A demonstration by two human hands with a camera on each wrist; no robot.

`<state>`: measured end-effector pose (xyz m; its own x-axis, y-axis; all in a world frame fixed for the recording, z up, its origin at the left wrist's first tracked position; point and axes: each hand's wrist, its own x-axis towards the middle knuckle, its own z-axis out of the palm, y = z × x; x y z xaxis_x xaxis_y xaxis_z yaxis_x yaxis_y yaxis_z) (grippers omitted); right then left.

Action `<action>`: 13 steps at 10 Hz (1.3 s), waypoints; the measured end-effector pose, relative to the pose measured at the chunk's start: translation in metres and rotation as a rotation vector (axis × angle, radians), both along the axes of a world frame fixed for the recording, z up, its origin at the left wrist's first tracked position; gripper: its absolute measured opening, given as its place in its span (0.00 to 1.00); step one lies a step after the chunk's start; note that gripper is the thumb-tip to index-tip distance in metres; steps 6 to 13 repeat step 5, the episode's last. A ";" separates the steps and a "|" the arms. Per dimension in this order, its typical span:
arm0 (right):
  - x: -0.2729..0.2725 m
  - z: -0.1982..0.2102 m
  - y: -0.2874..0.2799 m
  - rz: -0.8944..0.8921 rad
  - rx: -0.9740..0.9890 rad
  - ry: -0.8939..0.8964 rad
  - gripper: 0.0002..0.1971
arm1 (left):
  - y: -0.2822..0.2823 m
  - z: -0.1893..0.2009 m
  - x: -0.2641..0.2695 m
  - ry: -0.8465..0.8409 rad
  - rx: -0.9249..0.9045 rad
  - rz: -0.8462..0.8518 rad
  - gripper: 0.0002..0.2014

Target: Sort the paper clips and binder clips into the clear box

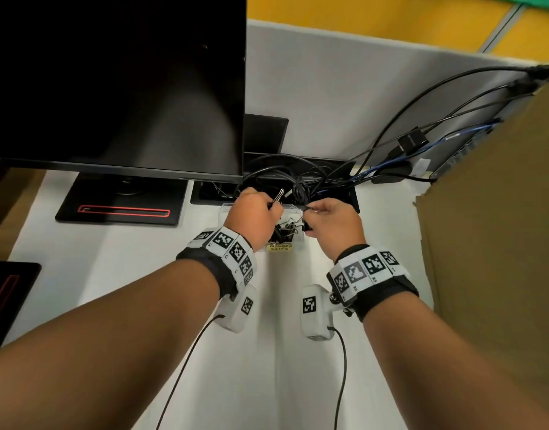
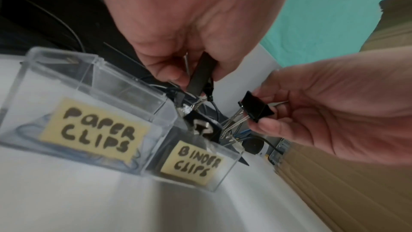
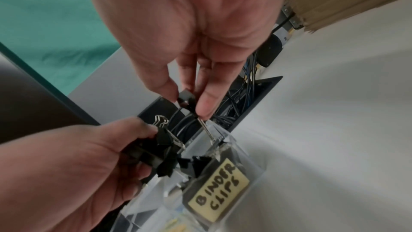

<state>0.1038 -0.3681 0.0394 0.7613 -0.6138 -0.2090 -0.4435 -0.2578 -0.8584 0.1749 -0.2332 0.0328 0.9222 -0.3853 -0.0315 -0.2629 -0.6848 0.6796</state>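
A clear box [image 1: 290,208] with two compartments stands on the white desk. Its labels read "PAPER CLIPS" [image 2: 93,127] and "BINDER CLIPS" [image 2: 193,161]. Blue paper clips [image 2: 26,128] lie in the left compartment. Black binder clips [image 2: 205,129] fill the right one. My left hand [image 1: 274,207] hovers over the box and grips a bunch of black binder clips [image 3: 162,147]. A silver handle [image 1: 279,194] sticks up from them. My right hand [image 1: 309,218] pinches one black binder clip [image 2: 256,109] just above the binder compartment, its wire handle [image 3: 206,128] hanging down.
A dark monitor [image 1: 112,82] on a black stand [image 1: 121,209] fills the back left. Behind the box a cable slot [image 1: 298,178] holds tangled black and blue cables. A cardboard sheet [image 1: 499,243] stands at the right, a grey partition [image 1: 344,88] behind.
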 end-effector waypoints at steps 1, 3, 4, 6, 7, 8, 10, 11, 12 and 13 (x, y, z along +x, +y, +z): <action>0.002 -0.008 0.002 0.040 -0.052 0.057 0.06 | 0.000 -0.012 -0.002 0.004 0.022 -0.025 0.14; 0.003 -0.013 0.005 0.057 -0.076 0.108 0.12 | 0.002 -0.014 -0.001 0.020 0.063 -0.042 0.22; 0.002 -0.015 0.004 0.079 -0.099 0.135 0.15 | 0.003 -0.015 -0.001 0.021 0.072 -0.080 0.22; -0.002 -0.013 0.005 0.106 -0.197 0.146 0.18 | 0.009 -0.018 -0.004 -0.060 0.035 -0.085 0.17; -0.002 -0.013 0.005 0.106 -0.197 0.146 0.18 | 0.009 -0.018 -0.004 -0.060 0.035 -0.085 0.17; -0.002 -0.013 0.005 0.106 -0.197 0.146 0.18 | 0.009 -0.018 -0.004 -0.060 0.035 -0.085 0.17; -0.002 -0.013 0.005 0.106 -0.197 0.146 0.18 | 0.009 -0.018 -0.004 -0.060 0.035 -0.085 0.17; -0.002 -0.013 0.005 0.106 -0.197 0.146 0.18 | 0.009 -0.018 -0.004 -0.060 0.035 -0.085 0.17; -0.002 -0.013 0.005 0.106 -0.197 0.146 0.18 | 0.009 -0.018 -0.004 -0.060 0.035 -0.085 0.17; -0.002 -0.013 0.005 0.106 -0.197 0.146 0.18 | 0.009 -0.018 -0.004 -0.060 0.035 -0.085 0.17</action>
